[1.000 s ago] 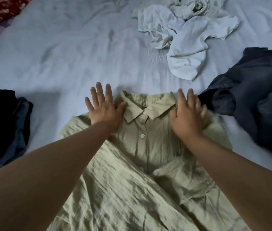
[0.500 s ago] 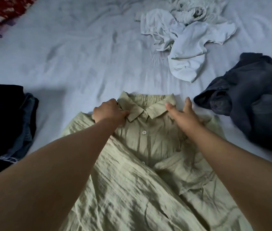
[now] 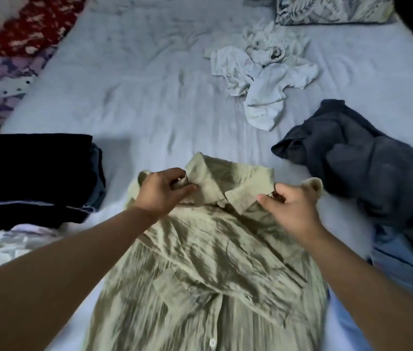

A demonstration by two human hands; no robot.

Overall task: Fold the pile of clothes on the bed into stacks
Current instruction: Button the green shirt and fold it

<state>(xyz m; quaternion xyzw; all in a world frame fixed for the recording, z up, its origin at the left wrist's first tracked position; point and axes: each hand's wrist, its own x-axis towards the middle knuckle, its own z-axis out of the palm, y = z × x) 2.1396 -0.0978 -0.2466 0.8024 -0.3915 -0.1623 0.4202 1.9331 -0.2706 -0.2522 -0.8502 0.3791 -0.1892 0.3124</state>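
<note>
A pale green collared shirt (image 3: 215, 269) lies button side up on the bed, collar pointing away from me. My left hand (image 3: 161, 192) pinches the fabric at the left shoulder beside the collar. My right hand (image 3: 290, 209) pinches the right collar tip and shoulder. The shoulders and collar are lifted a little off the sheet. A crumpled dark grey garment (image 3: 367, 163) lies to the right. Farther back sits a heap of white clothes (image 3: 263, 82). A folded stack of dark clothes (image 3: 33, 178) stands at the left.
The white bed sheet (image 3: 124, 97) stretches ahead between the piles. A leaf-print pillow (image 3: 332, 8) lies at the far right. A red patterned blanket (image 3: 31, 24) covers the far left corner. Light blue cloth (image 3: 397, 264) lies by my right forearm.
Both hands went from pressing flat on the shirt's shoulders to curling and pinching the fabric beside the collar, which has risen slightly. The view has tilted up toward the pillow.
</note>
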